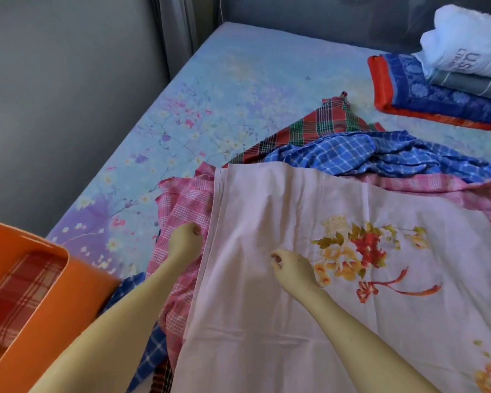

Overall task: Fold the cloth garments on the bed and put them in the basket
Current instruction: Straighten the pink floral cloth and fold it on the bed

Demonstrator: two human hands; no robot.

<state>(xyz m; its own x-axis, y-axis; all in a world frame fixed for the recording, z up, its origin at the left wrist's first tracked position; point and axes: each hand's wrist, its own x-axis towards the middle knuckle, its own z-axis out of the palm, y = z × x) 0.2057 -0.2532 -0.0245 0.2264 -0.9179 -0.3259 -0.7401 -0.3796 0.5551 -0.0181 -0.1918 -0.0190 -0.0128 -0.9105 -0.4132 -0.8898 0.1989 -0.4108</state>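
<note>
**Pink floral cloth spread flat, one folded piece in the basket**

Your orange plastic basket [40, 293] sits at the lower left, against the edge of the bed with the pale blue flowered sheet [224, 89]. Inside it lies one folded red-and-white checked cloth [20, 296]; nothing else shows in the part of the basket you can see.

In front of you the pale pink cloth printed with red and yellow flowers [295, 321] is laid out flat over the pile. Your left hand [185, 239] is at its left edge, fingers curled, over the pink checked cloth [179, 205] just beside it; whether it pinches any fabric cannot be told. Your right hand [291, 266] rests on the pink floral cloth with its fingers loosely curled, holding nothing that shows.

Beyond the floral cloth lie a crumpled blue checked cloth [366, 157] and a red-and-green plaid cloth [323, 123]. At the far right corner stands a stack: a blue patterned blanket with an orange border [408, 89], a grey folded piece [471, 85] and a white rolled towel [471, 41] on top.
</note>
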